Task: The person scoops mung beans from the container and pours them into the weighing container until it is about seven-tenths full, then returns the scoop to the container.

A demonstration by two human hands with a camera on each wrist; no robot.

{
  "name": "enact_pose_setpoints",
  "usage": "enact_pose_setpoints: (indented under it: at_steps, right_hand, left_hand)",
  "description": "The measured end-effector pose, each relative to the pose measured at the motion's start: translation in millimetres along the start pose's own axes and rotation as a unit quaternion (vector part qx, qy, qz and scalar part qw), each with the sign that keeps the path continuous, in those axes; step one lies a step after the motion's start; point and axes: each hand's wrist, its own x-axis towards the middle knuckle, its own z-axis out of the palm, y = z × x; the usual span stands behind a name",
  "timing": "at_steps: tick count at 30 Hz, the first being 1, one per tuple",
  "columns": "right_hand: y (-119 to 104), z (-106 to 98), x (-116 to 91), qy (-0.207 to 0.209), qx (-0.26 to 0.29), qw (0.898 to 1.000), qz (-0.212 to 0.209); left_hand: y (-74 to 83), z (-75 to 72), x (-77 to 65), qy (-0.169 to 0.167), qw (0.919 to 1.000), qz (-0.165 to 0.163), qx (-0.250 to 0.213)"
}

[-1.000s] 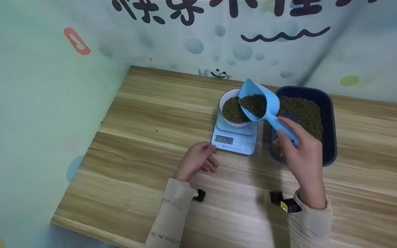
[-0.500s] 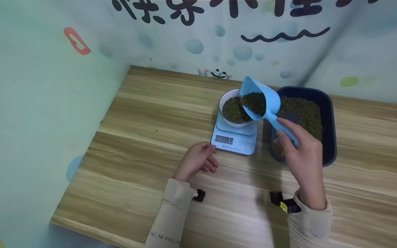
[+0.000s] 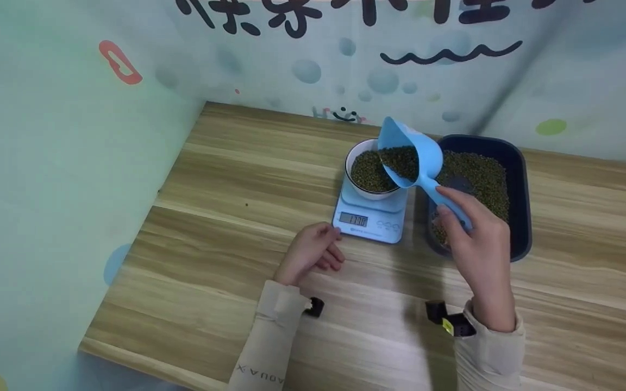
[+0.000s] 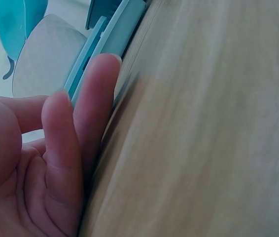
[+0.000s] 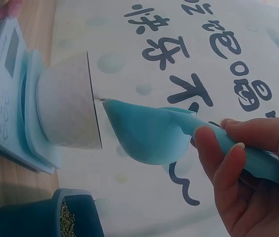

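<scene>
My right hand (image 3: 479, 236) grips the handle of a blue scoop (image 3: 430, 157), tipped over the white bowl (image 5: 65, 103). Small dark green beans lie in the scoop, and at its lip in the right wrist view a few grains leave it toward the bowl. The bowl, dark-rimmed and heaped with the same beans (image 3: 368, 172), stands on a light blue kitchen scale (image 3: 371, 230) with lit digits on its display (image 3: 354, 219). My left hand (image 3: 313, 251) rests on the table at the scale's near left corner, fingers loosely bent, fingertips right at its edge.
Right of the scale stands a dark blue tub (image 3: 520, 206), partly filled with beans; my right hand and the scoop overlap it. The wooden table (image 3: 226, 260) meets a printed wall sheet (image 3: 291, 70) at the back and left. A stray speck lies left of the scale.
The scoop has risen and tilted slightly over the bowl in my right hand. Digits on the scale's display have changed. My left hand stays in place.
</scene>
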Motion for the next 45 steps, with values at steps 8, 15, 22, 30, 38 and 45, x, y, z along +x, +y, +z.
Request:
enact_pose_setpoints:
  at_steps: [8,15,22,30,38,45]
  right_hand:
    - [1.5,1.1,-1.6,0.004,0.003,1.0,-0.018]
    - [1.8,1.8,-2.4,0.006,0.005,1.0,-0.025]
    - [2.0,3.8,-0.2,0.01,-0.005,0.999,-0.04]
    - [3.5,5.2,0.2,0.009,-0.009,0.999,-0.037]
    - [2.7,6.2,0.4,0.002,-0.021,0.999,-0.046]
    - [1.6,6.1,0.8,-0.002,-0.017,0.999,-0.05]
  left_hand:
    - [-0.8,1.1,0.3,-0.004,0.9999,0.013,-0.007]
    - [-0.8,1.5,0.0,-0.005,0.9999,0.014,-0.008]
    - [0.4,1.0,-0.7,-0.003,0.9999,0.013,-0.007]
    - [-0.7,0.7,0.1,-0.006,0.9998,0.012,-0.012]
    - [-0.6,0.9,0.7,-0.007,0.9997,0.021,-0.007]
    - [0.9,1.0,-0.1,-0.006,0.9999,0.012,-0.009]
